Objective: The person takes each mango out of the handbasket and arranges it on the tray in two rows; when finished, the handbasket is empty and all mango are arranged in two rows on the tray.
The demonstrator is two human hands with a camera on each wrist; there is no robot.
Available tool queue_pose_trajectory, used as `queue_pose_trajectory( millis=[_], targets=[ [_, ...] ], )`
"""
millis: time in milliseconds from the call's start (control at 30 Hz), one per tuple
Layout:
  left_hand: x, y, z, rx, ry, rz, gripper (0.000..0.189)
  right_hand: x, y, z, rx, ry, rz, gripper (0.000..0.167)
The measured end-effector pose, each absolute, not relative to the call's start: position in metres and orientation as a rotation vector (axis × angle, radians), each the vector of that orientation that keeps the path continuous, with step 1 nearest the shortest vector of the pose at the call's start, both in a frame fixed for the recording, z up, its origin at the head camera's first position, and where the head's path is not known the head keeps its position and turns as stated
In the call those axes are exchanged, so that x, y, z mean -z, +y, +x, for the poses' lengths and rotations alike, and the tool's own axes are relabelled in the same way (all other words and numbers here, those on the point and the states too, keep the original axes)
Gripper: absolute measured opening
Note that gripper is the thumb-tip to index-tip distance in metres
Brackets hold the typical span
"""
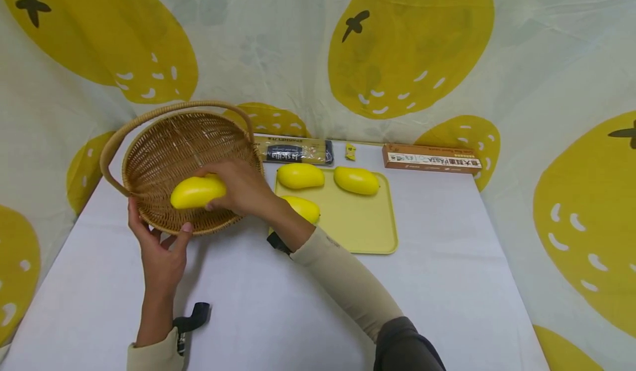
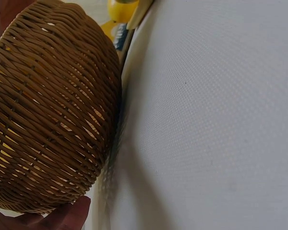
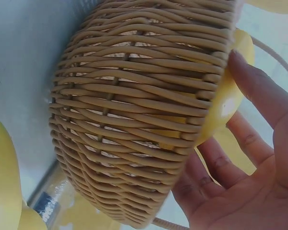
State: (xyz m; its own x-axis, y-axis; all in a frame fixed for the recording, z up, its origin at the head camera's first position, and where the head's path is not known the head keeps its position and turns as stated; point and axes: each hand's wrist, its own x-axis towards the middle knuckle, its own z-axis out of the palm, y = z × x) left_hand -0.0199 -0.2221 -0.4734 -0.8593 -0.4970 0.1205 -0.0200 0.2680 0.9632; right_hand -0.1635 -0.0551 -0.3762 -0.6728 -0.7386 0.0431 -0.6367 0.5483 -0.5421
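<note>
My right hand [image 1: 243,189] holds a yellow mango [image 1: 191,192] at the mouth of a brown wicker basket [image 1: 164,133]. In the right wrist view, thumb and fingers [image 3: 259,86] lie on either side of the mango [image 3: 225,103], partly hidden behind the basket's woven wall [image 3: 129,100]. The left hand [image 1: 161,255] grips the basket's near left rim, and the basket leans toward me. Seen from the left wrist, fingertips [image 2: 77,213] touch the weave [image 2: 57,105]. Beside the basket, three more mangoes lie on a pale yellow tray [image 1: 358,222], one partly covered by the right forearm.
Along the back edge lie a spaghetti pack [image 1: 298,151], a small yellow wrapped piece [image 1: 350,151] and a brown pasta box [image 1: 431,158]. The basket's tall handle [image 1: 119,139] arches over its mouth. A fruit-patterned cloth [image 1: 278,40] hangs behind the white table [image 1: 447,282].
</note>
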Motion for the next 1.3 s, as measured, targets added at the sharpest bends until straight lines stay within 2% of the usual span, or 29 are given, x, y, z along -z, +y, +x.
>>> queue_pose_trajectory(
  millis=[800, 1300],
  targets=[
    [0.474, -0.221, -0.020, 1.606, -2.157, 0.486, 0.110, 0.353, -0.020, -0.142, 0.935, 2.652, -1.091, 0.068],
    [0.470, -0.222, -0.022, 1.622, -2.138, 0.527, 0.107, 0.348, 0.012, -0.139, 1.060, 2.658, -0.993, 0.065]
  ],
)
